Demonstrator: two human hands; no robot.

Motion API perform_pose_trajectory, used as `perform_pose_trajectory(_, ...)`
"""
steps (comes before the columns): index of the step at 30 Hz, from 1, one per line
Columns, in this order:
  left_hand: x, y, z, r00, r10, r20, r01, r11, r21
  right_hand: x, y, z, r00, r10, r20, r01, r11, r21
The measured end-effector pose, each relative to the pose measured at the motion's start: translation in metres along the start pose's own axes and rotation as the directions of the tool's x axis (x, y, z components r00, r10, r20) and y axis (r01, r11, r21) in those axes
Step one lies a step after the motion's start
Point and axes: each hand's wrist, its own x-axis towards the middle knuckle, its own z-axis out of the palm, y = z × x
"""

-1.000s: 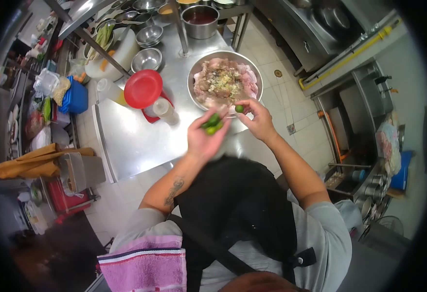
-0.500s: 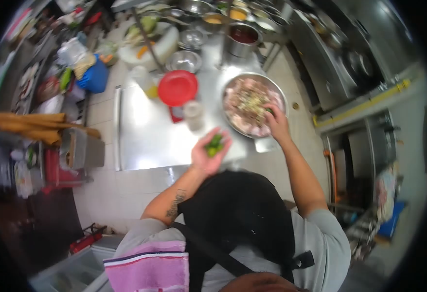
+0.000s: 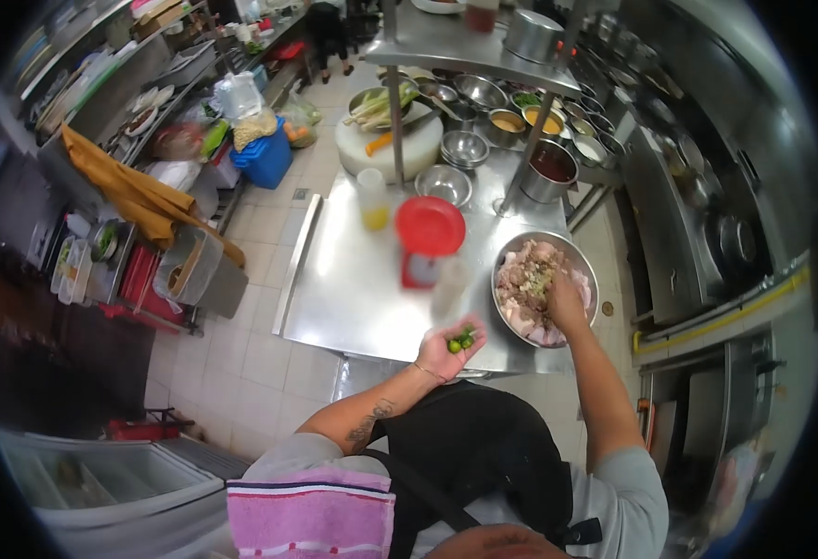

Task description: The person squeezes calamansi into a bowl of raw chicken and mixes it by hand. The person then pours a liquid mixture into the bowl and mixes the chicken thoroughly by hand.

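Observation:
Small green citrus fruits (image 3: 461, 341) rest in my left hand (image 3: 442, 351), palm up near the front edge of the steel table (image 3: 358, 298). My right hand (image 3: 565, 300) reaches over the right side of a wide metal bowl (image 3: 513, 326). Raw pale meat (image 3: 518, 289) with chopped garlic and brown seasoning fills that bowl. The fingertips of my right hand are down at the meat, and what they hold, if anything, is hidden.
A red scale (image 3: 429, 226) and a blurred clear bottle (image 3: 450, 287) stand left of the bowl. Behind are a yellow-liquid bottle (image 3: 372, 200), a white cutting board (image 3: 418, 149), and a pot of red sauce (image 3: 552, 170). A person (image 3: 327, 37) stands far back.
The view has swung, showing more of the table's far side. My right hand has moved from beside my left hand into the bowl. My left hand keeps its fruits, lower and apart from the bowl.

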Motion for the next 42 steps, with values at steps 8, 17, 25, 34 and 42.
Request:
perform_pose_trajectory(8,-0.008,-0.002,0.003,0.996,0.024,-0.086,-0.022,0.999,0.030,0.011,0.022,0.010,0.969,0.234,0.079,-0.235,0.972,0.002)
perform_pose_trajectory(17,-0.006,-0.014,0.005,0.997,-0.039,-0.070,0.043,0.998,0.048,0.014,-0.002,-0.013,0.960,0.241,0.141,-0.228,0.968,-0.103)
perform_pose_trajectory(25,0.022,-0.035,0.006,0.968,-0.249,0.017,0.243,0.955,0.167,-0.059,0.009,-0.027,0.863,0.503,-0.031,-0.453,0.801,0.393)
perform_pose_trajectory(34,0.039,-0.081,0.008,0.919,-0.393,-0.031,0.388,0.889,0.244,-0.336,0.023,-0.344,0.446,0.576,-0.685,-0.838,0.538,-0.093)
perform_pose_trajectory(42,0.051,-0.141,0.052,0.819,-0.564,0.107,0.472,0.767,0.435,-0.545,0.052,-0.291,0.049,0.808,-0.588,-0.895,-0.226,-0.385)
